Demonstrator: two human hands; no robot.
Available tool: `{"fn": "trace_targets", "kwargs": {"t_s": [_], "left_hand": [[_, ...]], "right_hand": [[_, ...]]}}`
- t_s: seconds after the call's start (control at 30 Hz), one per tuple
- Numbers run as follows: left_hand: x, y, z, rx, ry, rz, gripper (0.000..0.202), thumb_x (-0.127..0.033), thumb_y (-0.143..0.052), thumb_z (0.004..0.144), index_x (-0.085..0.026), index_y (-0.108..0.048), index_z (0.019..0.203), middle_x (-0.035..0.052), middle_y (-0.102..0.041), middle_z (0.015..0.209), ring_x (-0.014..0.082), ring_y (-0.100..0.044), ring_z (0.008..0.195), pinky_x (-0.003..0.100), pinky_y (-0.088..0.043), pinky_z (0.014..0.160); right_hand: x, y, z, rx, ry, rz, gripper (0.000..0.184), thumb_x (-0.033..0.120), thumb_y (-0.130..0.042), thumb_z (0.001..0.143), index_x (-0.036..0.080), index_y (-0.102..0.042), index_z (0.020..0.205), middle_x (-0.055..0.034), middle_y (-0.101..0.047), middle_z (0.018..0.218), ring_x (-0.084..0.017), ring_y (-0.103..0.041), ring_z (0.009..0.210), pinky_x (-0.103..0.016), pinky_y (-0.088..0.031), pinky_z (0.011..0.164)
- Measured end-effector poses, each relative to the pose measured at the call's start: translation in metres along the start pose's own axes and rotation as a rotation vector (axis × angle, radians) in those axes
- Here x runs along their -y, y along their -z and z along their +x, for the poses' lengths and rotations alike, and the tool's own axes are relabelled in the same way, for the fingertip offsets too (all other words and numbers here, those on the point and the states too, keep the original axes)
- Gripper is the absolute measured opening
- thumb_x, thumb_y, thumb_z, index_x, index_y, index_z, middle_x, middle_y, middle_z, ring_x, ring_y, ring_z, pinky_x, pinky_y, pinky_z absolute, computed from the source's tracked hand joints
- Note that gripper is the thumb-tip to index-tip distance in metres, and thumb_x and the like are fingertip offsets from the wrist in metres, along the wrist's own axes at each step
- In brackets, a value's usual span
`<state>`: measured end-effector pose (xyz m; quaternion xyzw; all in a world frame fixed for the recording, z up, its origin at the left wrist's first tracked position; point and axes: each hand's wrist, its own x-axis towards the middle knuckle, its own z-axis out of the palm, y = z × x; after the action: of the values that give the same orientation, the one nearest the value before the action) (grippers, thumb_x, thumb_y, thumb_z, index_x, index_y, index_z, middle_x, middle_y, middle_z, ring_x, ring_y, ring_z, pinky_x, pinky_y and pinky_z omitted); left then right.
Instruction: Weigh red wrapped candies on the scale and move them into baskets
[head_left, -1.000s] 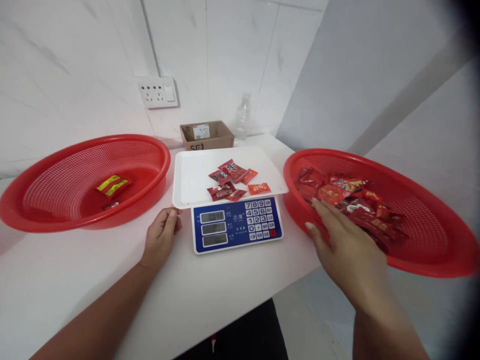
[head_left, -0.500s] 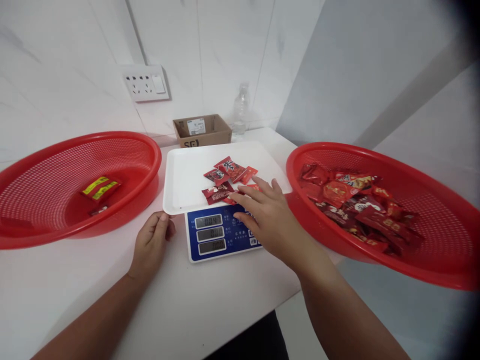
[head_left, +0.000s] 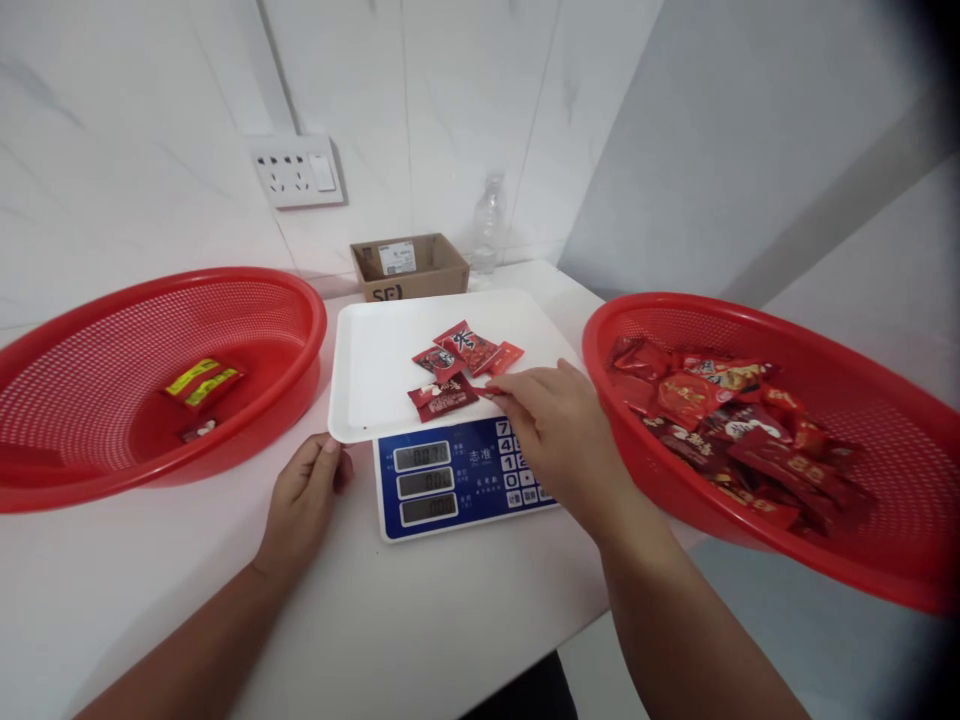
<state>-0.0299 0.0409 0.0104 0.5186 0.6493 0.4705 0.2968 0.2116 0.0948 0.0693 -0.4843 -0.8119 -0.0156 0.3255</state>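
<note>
A white weighing tray (head_left: 367, 380) sits on a digital scale (head_left: 480, 470) with a blue panel, its small digits hard to read. Several red snack packets (head_left: 469, 347) lie on the tray, a darker red packet (head_left: 444, 398) nearest its front edge. My right hand (head_left: 559, 430) is over the tray's front right, thumb and fingers pinched on a small red snack packet (head_left: 486, 391), mostly covered by the fingers. Beside the tray's front left corner, my left hand (head_left: 304, 495) rests on the table with curled fingers, no object showing in it.
At left, a red plastic basket (head_left: 292, 400) holds a yellow-and-red packet (head_left: 202, 383) and a smaller one. Another red basket (head_left: 922, 440), on the right, holds many red packets (head_left: 720, 410). Behind the scale stand a cardboard box (head_left: 420, 280) and a clear bottle (head_left: 489, 225).
My right hand has closed from spread fingers into a pinch on a small red packet at the tray's front. The scale's top reading has changed. My left hand stays beside the tray corner.
</note>
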Motion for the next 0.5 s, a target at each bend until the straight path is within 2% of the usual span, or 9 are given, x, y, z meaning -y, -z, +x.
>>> {"fn": "trace_targets", "kwargs": {"t_s": [0.2, 0.3, 0.37, 0.5], "left_hand": [[0.002, -0.001, 0.0, 0.003, 0.0, -0.06, 0.033, -0.045, -0.04, 0.087, -0.02, -0.048, 0.067, -0.0036, -0.048, 0.06, 0.0117, -0.045, 0.058, 0.023, -0.037, 0.057], [0.005, -0.003, -0.001, -0.004, -0.017, -0.1, 0.032, -0.047, -0.04, 0.086, -0.02, -0.051, 0.073, -0.0037, -0.047, 0.059, 0.0121, -0.045, 0.057, 0.024, -0.037, 0.055], [0.008, -0.003, -0.002, -0.018, -0.039, -0.114, 0.032, -0.047, -0.039, 0.086, -0.02, -0.053, 0.078, -0.0038, -0.048, 0.059, 0.0122, -0.046, 0.056, 0.024, -0.037, 0.055], [0.011, -0.001, -0.007, -0.064, -0.115, -0.106, 0.031, -0.044, -0.036, 0.088, -0.019, -0.054, 0.08, -0.0037, -0.046, 0.058, 0.0119, -0.046, 0.055, 0.024, -0.039, 0.055]], "right_hand": [[-0.009, 0.002, -0.002, 0.006, 0.007, -0.004, 0.028, 0.02, -0.04, 0.09, 0.022, -0.061, 0.108, -0.0047, -0.065, 0.112, -0.024, -0.055, 0.109, -0.055, -0.03, 0.099], [-0.007, 0.002, -0.015, -0.088, 0.005, 0.02, 0.028, 0.026, -0.041, 0.089, 0.021, -0.061, 0.109, -0.0062, -0.064, 0.114, -0.023, -0.055, 0.111, -0.05, -0.033, 0.1], [-0.004, 0.0, -0.032, -0.169, -0.08, 0.05, 0.028, 0.03, -0.042, 0.089, 0.021, -0.06, 0.108, -0.0072, -0.065, 0.112, -0.022, -0.056, 0.108, -0.043, -0.039, 0.097], [0.003, -0.015, -0.082, -0.3, -0.357, 0.127, 0.029, 0.041, -0.046, 0.085, 0.019, -0.061, 0.096, -0.0095, -0.068, 0.093, -0.023, -0.063, 0.087, -0.034, -0.05, 0.078]]}}
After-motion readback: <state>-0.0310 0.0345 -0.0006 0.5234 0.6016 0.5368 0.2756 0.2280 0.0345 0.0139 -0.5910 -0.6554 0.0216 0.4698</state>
